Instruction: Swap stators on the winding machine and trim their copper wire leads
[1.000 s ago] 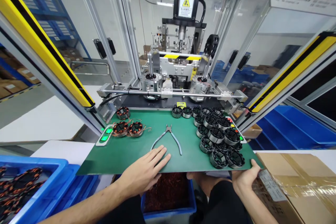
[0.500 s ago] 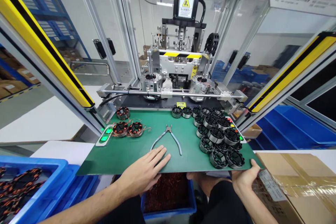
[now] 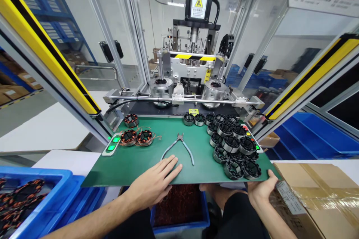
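My left hand [image 3: 157,181] lies with fingers stretched out on the front part of a green tabletop [image 3: 112,168]. Its fingertips are beside one handle of the wire cutters [image 3: 180,138], which lie with blue handles spread and jaws pointing away. At the front right corner, my right hand [image 3: 262,190] grips the tabletop's edge, thumb on top; its other fingers are hidden underneath. Several bare stator cores [image 3: 231,143], steel rings with black insulation, are stacked on the right. Three stators wound with copper wire [image 3: 145,138] sit at the left, loose wire ends sticking out.
Behind the tabletop stands a machine with two metal cylinders [image 3: 162,89] and a horizontal bar [image 3: 193,101]. Yellow side posts [image 3: 50,56] flank it. A blue crate [image 3: 36,173] holds wound parts at left; a cardboard box [image 3: 322,194] is at right. Below is a blue bin [image 3: 181,227].
The tops of the machine's two cylinders look different, with the black parts in them less exposed now. Both my hands, the wire cutters and the stators have stayed in place.
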Motion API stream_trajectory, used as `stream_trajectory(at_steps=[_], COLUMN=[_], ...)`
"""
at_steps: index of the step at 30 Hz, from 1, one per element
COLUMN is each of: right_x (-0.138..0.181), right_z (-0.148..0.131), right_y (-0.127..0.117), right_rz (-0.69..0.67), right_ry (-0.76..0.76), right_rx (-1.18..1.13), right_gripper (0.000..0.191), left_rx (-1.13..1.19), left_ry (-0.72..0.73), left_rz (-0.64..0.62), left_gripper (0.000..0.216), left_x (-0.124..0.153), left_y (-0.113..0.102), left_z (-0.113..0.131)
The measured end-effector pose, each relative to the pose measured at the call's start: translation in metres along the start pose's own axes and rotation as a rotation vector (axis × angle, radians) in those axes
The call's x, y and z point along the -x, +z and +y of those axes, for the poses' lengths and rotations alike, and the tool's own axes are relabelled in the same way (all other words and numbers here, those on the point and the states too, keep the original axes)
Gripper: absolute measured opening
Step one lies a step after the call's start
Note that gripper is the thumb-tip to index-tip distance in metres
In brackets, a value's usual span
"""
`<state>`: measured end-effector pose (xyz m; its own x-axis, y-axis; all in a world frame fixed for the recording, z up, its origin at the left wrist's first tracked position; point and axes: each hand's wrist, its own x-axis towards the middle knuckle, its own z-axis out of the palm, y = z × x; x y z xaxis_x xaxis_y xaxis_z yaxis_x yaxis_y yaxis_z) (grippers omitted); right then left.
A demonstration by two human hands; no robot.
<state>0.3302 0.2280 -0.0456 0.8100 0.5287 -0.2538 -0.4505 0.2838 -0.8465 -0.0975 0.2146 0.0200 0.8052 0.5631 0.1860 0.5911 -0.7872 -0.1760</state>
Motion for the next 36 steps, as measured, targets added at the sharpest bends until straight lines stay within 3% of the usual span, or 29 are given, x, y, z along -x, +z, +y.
stream_trajectory(at_steps=[22, 36], right_x=[0.006, 0.01], right_z=[-0.002, -0.005], right_y=[0.004, 0.009], right_rz=[-0.008, -0.004], right_ry=[-0.026, -0.021], right_rx=[0.009, -0.006], right_gripper=[0.049, 0.049], left_rx=[-0.033, -0.04], left_ry=[0.006, 0.016], left_rz=[-0.005, 0.027], left_gripper=[0.082, 0.07], left_x=[0.0, 0.001], left_y=[0.003, 0.003], left_z=[0.0, 0.0])
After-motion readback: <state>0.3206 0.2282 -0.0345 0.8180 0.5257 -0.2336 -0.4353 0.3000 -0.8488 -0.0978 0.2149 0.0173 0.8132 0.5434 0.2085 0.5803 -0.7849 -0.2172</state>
